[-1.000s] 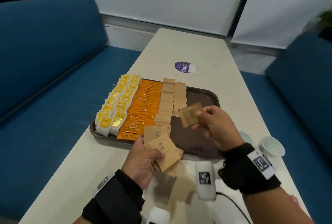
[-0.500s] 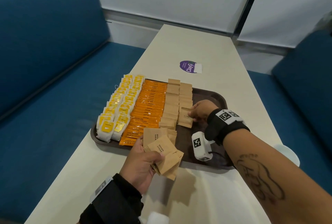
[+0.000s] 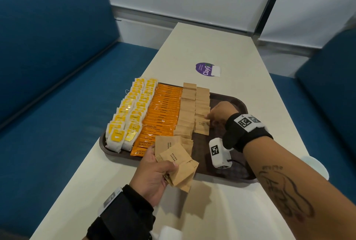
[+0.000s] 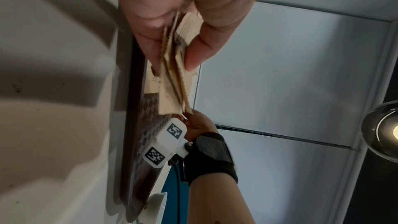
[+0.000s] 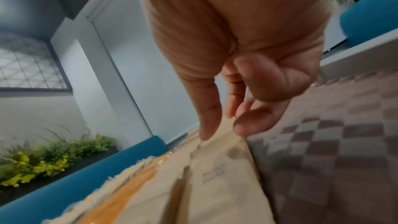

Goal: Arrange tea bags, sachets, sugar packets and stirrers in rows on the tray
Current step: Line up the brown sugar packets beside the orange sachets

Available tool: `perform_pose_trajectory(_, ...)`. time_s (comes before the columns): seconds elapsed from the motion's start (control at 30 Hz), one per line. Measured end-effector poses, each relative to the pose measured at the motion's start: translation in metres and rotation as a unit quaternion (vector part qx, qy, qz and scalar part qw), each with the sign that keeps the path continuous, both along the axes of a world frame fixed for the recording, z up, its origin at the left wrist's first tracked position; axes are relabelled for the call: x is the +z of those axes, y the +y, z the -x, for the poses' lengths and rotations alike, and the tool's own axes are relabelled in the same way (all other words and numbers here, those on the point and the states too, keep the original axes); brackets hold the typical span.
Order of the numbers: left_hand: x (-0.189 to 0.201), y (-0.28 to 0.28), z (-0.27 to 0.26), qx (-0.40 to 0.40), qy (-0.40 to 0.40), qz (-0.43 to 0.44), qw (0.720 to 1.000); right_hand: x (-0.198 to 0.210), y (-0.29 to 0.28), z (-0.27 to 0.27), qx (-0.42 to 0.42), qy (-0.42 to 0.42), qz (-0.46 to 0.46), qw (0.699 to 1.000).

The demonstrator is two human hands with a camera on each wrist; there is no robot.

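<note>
A brown tray (image 3: 200,155) carries two rows of yellow tea bags (image 3: 131,116), a row of orange coffee sachets (image 3: 163,112) and two rows of brown sugar packets (image 3: 187,109). My left hand (image 3: 165,164) grips a fanned bunch of brown sugar packets (image 3: 179,168) over the tray's near edge; thumb and fingers clamp the bunch (image 4: 172,77) in the left wrist view. My right hand (image 3: 209,119) is at the near end of the right sugar row. Its thumb and a curled finger pinch the far edge of the front packet (image 3: 202,127), which lies flat (image 5: 221,176).
The tray's right half (image 5: 333,142) is bare checkered surface. A purple sticker (image 3: 207,69) lies on the cream table (image 3: 212,43) beyond the tray. A white cup (image 3: 316,164) stands at the table's right edge. Blue sofas (image 3: 48,66) flank the table.
My right hand carried one brown sugar packet from mid-air down to the near end of the right sugar row and laid it flat. The left hand kept its bunch in place.
</note>
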State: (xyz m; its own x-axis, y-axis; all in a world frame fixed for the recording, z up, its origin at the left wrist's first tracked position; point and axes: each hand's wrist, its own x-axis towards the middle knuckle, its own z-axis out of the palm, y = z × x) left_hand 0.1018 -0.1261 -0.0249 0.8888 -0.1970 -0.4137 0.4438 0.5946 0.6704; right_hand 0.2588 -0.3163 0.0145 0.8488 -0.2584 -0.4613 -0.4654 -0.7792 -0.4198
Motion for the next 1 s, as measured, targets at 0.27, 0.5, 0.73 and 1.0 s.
perform_pose_trajectory(0.27,0.003,-0.005,0.009,-0.003,-0.029,-0.015,0.999,0.036,0.014,0.113,0.080,-0.084,-0.191,0.975)
perform_pose_trajectory(0.5,0.004,-0.017,0.028,-0.004,-0.039,-0.028,0.999,0.009,0.030,0.174,0.053,-0.076,-0.266,0.960)
perform_pose_trajectory(0.73,0.003,-0.019,0.041,-0.044,-0.035,-0.026,0.998,-0.006,0.031,0.188,-0.033,-0.126,-0.321,0.938)
perform_pose_trajectory(1.0,0.007,-0.016,0.033,-0.026,-0.028,-0.026,0.999,0.017,0.012,0.169,-0.115,-0.175,-0.405,0.890)
